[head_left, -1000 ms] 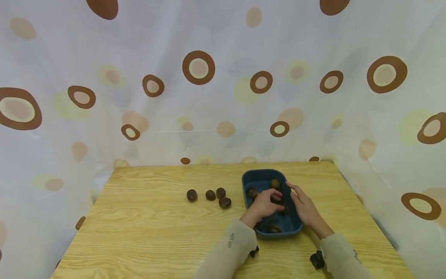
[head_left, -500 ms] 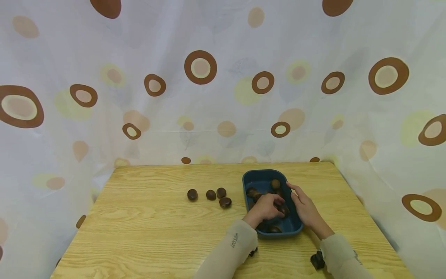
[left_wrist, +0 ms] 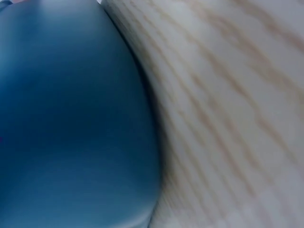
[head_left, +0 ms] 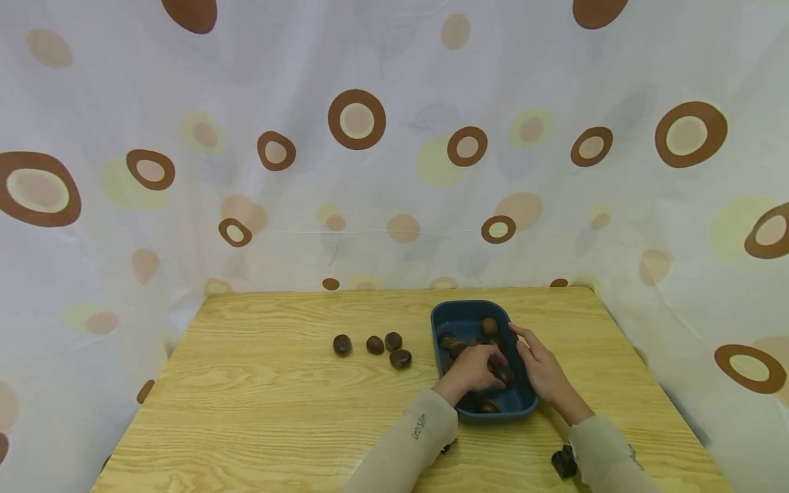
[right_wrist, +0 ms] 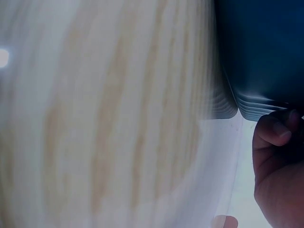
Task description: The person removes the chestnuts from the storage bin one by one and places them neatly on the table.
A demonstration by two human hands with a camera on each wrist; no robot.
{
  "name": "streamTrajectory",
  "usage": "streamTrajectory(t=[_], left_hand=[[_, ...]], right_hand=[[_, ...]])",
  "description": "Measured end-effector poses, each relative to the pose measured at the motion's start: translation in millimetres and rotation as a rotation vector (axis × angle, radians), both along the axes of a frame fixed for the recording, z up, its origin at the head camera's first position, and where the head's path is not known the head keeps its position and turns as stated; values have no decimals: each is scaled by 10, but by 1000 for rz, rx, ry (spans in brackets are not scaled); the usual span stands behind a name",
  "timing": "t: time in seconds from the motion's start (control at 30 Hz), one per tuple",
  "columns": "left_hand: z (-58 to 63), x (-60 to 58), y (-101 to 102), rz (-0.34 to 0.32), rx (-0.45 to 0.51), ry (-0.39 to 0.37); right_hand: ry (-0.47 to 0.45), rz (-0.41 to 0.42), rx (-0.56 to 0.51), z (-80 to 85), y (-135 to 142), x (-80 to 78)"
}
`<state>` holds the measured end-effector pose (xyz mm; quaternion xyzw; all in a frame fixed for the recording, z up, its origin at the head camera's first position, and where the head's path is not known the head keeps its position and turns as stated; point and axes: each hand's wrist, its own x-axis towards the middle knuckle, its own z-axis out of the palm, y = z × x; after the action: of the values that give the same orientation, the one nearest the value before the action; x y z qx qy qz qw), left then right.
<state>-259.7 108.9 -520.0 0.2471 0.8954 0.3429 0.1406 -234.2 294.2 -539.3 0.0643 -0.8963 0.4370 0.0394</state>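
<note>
A dark blue rectangular bin point(head_left: 439, 363) stands right of centre on the table, with several dark brown chestnuts in it. My left hand point(head_left: 470, 372) reaches into it over the left wall, thumb and fingers curled round a shiny chestnut point(head_left: 503, 374). A rounder, lighter brown one point(head_left: 489, 326) sits by the far right corner of the bin. My right hand point(head_left: 545, 373) rests along the outside of the right wall, its fingers fairly straight and the tips at the rim. The left wrist view is filled by the bin's wall point(left_wrist: 80, 118); the right wrist view shows part of the right hand point(right_wrist: 280, 166) beside the bin.
Several loose chestnuts point(head_left: 401, 358) lie on the wooden table point(head_left: 277, 404) left of the bin. Small black devices sit at the wrists, one point(head_left: 564, 461) by the right sleeve. A patterned white curtain point(head_left: 394, 171) stands behind the table and along its sides.
My left hand has moved slightly nearer inside the bin, its fingers closing round a chestnut that now shows more clearly. The right hand keeps its place on the bin's right side.
</note>
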Motion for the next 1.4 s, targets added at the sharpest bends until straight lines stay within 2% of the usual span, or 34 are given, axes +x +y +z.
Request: streamTrajectory(t=[0.43, 0.77, 0.9, 1.1, 1.4], left_hand=[[-39, -23, 22, -4, -37, 20], [-56, -55, 20, 33, -16, 74], [-49, -44, -6, 65, 43, 97], [-74, -61, -17, 109, 158, 83], [-23, -44, -49, 141, 331, 67]], right_hand=[[0, 2, 0, 75, -45, 40], [5, -4, -2, 73, -35, 34], [9, -5, -4, 73, -40, 35], [8, -9, 6, 63, -43, 27], [11, -6, 12, 64, -40, 26]])
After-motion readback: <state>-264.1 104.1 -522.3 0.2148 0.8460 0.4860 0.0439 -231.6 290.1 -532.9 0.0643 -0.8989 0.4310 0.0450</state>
